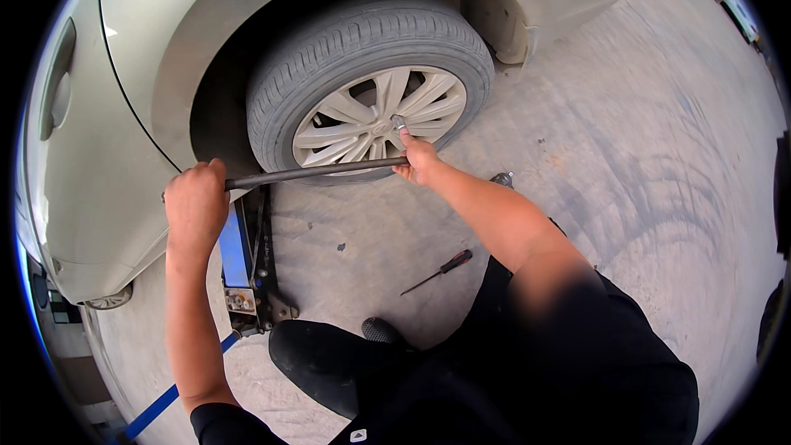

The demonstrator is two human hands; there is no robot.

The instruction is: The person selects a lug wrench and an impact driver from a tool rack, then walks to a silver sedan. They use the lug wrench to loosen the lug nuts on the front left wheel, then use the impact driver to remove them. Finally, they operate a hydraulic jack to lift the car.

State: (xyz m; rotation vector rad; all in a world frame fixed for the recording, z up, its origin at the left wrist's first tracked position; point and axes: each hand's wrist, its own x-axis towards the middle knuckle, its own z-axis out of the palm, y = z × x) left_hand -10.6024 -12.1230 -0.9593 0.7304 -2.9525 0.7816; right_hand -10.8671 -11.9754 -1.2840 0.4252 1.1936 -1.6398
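A long grey lug wrench [317, 172] lies crosswise in front of the car wheel, and both my hands are on it. My left hand [196, 202] is closed in a fist round the bar's left end, beside the car body. At the opposite end, my right hand [421, 161] grips the bar, with its thumb up along the shiny socket [400, 122]. That socket reaches to the middle of the silver alloy rim [338, 107], near the hub; the nut beneath it is hidden. Round the rim is a dusty black tire [371, 37], standing under the wheel arch.
A blue and black floor jack [235, 251] stands under the car's side, its blue handle [156, 405] running toward the lower left. On the concrete lies a screwdriver [441, 270] near my knee. A dark object with a metal tip [502, 180] is partly behind my right forearm.
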